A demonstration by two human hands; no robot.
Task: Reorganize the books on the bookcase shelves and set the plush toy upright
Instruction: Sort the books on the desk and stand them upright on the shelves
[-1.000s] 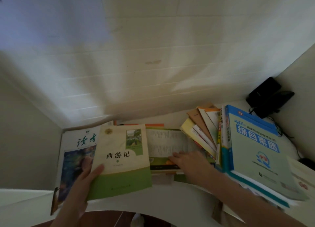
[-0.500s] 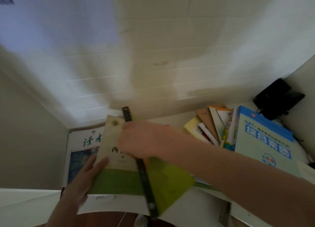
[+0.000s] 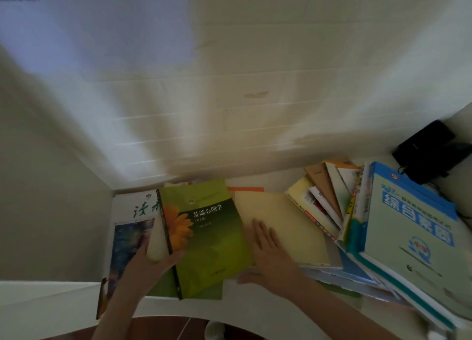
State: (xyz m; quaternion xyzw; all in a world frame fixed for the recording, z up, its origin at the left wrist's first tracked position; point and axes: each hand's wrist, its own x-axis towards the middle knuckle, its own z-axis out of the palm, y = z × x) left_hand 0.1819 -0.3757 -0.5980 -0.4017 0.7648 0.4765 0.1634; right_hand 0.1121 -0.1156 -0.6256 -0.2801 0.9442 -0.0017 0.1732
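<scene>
The left hand [image 3: 150,265] is gripping the green book [image 3: 209,237] at its near edge while the right hand [image 3: 270,253] (fingers straight) is resting on the yellow book [image 3: 288,224] just beside it, long axis running toward the back wall [image 3: 229,84].

A black boxy device [image 3: 424,145] sits at the right edge of the frame, with a thin black cable [image 3: 462,215] lower down. Along the bottom edge is a reddish-brown wooden floor [image 3: 153,330] and a small white rounded object [image 3: 214,330], too blurred to identify.

White shelf [image 3: 245,305], magazine [image 3: 127,240] at left, fanned books [image 3: 324,199] right, black device [image 3: 429,150] in corner
</scene>
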